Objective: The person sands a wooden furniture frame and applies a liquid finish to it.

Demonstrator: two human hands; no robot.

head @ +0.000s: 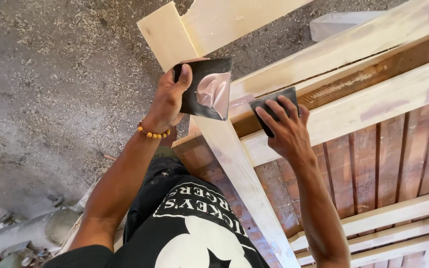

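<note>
Left hand (167, 101): fingers grasping a dark square plate (205, 88) smeared with pinkish filler, held above the pale wooden frame (234, 159).
Right hand (286, 130): fingers spread flat, pressing a dark scraper (268, 105) against the frame's joint (pinkish smears nearby).
Floor (50, 89): sawdust-strewn.

Left hand (167, 101) holds a flat plate (205, 88) up over the end of a long plank (239, 168), a dab of paste (213, 92) on the plate. Right hand (286, 131), just right of it, presses a scraper (274, 109) flat on the frame rail (373, 106). Slats (378, 164) lie below the rail, to the right. Floor (50, 89) with wood shavings lies left; a block (333, 25) sits behind the frame.
</note>
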